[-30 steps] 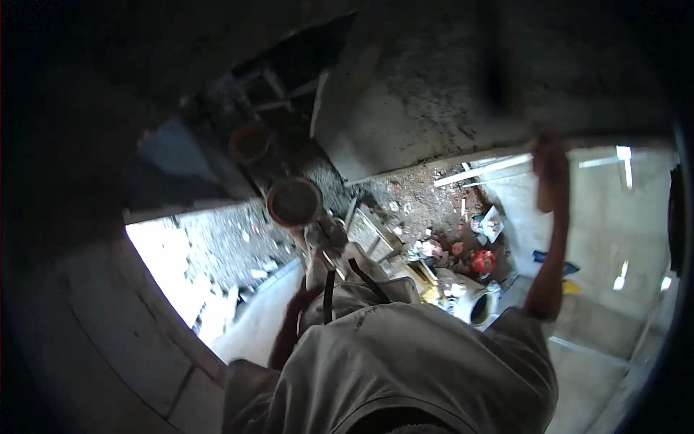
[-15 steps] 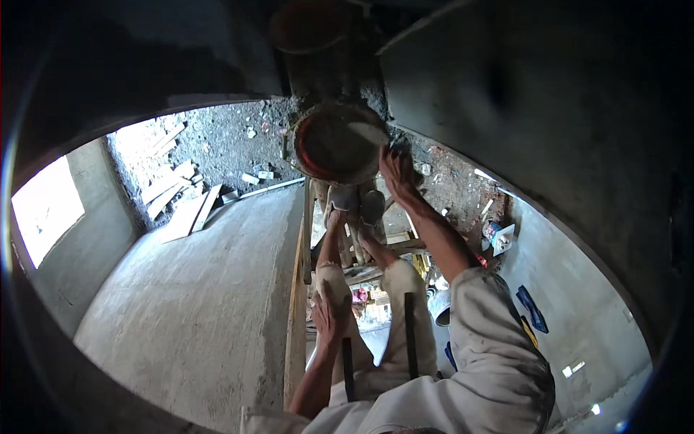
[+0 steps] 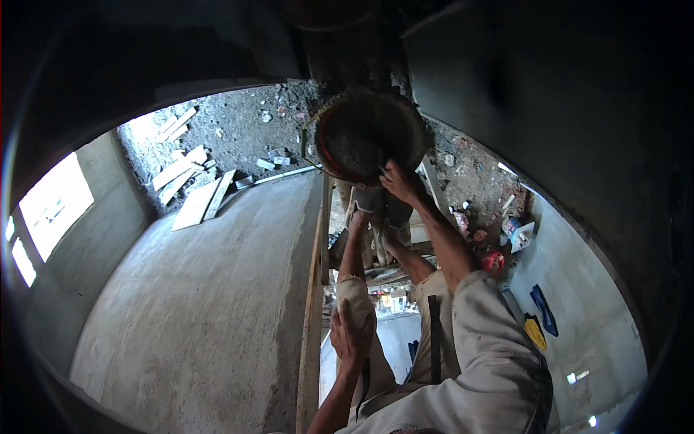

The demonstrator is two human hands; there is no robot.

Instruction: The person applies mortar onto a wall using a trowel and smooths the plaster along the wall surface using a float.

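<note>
I sit in a dim, rough room, a broad grey concrete surface (image 3: 195,311) on my left and a paler wall (image 3: 578,311) on my right. Past the surface, rubble-strewn ground (image 3: 246,134) carries a loose heap of pale boards (image 3: 195,202). A long wooden beam (image 3: 311,304) runs beside my beige trousers (image 3: 450,351). The round basin (image 3: 372,137) stands just in front of my feet (image 3: 365,198), dark grey material (image 3: 350,148) inside. Of my 2 hands, the left hand (image 3: 352,334) rests loosely on my left leg, released; the right hand (image 3: 397,179) is at the basin's near rim, fingers curled, and I cannot tell what they grasp. Against the right wall are 2 small items, 1 blue (image 3: 543,309) and 1 yellow (image 3: 535,333).
</note>
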